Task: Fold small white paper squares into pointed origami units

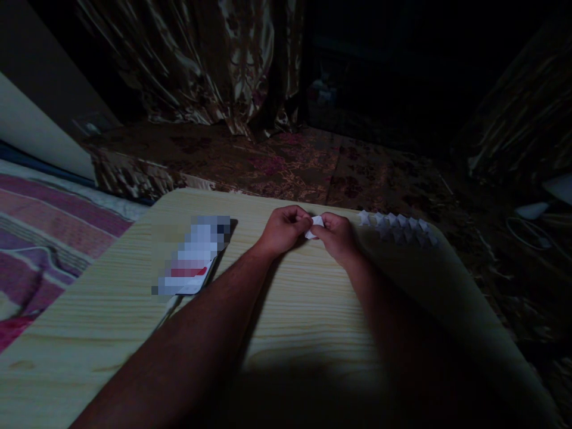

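Observation:
Both my hands meet at the far middle of a light wooden table [286, 310]. My left hand [282, 229] and my right hand [338, 237] are closed, pinching a small white folded piece of paper [315, 225] between their fingertips. Just right of my right hand, a row of several small white folded paper shapes [397, 225] lies along the table's far right edge.
A flat white pack with a red band [193, 262], blurred out, lies on the table to the left of my hands. A striped pink blanket [40, 238] is at the left. Patterned carpet [286, 161] and shiny curtains [192, 59] lie beyond. White objects and a cable [531, 223] sit at right.

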A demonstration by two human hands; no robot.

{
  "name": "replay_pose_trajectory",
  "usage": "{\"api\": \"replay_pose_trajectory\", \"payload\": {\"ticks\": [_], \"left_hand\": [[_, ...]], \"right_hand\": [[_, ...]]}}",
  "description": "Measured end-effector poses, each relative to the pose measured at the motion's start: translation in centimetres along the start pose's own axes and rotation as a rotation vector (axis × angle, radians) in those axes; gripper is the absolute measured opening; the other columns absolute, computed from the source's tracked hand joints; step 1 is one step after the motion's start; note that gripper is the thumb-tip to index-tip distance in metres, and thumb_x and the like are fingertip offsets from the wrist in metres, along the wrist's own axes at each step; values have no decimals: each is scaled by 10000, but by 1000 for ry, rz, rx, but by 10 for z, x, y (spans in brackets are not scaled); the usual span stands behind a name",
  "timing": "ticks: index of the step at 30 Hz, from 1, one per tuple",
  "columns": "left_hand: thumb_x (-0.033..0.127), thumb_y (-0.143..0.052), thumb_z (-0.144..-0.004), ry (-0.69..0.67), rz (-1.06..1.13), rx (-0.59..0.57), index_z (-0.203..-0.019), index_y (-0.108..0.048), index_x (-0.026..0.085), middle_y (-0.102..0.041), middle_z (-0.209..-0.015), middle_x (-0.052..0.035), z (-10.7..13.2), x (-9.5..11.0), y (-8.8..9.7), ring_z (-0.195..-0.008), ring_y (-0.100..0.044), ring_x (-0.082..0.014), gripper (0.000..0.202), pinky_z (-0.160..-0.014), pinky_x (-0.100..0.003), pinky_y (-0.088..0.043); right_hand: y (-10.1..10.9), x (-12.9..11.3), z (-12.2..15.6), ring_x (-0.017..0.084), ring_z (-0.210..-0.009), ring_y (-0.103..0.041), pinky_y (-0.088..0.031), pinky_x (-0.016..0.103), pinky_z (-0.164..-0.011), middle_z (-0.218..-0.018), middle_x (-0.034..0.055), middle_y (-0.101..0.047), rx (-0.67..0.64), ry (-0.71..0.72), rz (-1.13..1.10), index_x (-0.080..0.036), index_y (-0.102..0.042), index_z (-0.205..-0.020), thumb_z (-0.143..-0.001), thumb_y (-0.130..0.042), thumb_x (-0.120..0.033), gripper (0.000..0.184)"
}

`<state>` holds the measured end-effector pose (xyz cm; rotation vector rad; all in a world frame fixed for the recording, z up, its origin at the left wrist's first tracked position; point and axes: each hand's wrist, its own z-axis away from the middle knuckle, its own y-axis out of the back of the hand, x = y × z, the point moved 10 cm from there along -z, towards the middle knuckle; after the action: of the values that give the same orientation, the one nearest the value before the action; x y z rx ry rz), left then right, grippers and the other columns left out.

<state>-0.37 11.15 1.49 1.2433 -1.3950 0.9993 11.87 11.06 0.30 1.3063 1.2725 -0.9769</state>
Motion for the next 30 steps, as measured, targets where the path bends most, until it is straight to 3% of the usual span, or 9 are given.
{"api": "replay_pose_trajectory", "payload": {"ticks": [14, 26, 30], "left_hand": [[314, -671, -699, -18, 20, 14, -715, -636, 142, -573, -592, 5, 0, 2, 2, -508, -460, -87, 176, -491, -214, -355], [319, -680, -699, 15, 60, 11, -738, -615, 141, -605, -602, -11, 2, 0, -1, -512, -524, -103, 194, -492, -217, -391], [319, -676, -693, 26, 24, -7, -723, -594, 148, -580, -574, 8, 1, -3, -4, -474, -473, -85, 192, -463, -209, -349]], "right_hand": [[0, -3, 0, 111, -539, -510, -363, 222, -499, -601, -17, -601, 1, 0, 51, -152, -599, -701, -636, -598, -216, 91], [8, -1, -1, 117, -552, -524, -404, 226, -504, -601, -21, -579, 70, 19, 24, -162, -604, -733, -677, -620, -273, 125], [12, 1, -1, 119, -546, -537, -426, 233, -497, -631, -13, -600, 92, 6, -60, -163, -599, -785, -692, -630, -310, 177]]}}
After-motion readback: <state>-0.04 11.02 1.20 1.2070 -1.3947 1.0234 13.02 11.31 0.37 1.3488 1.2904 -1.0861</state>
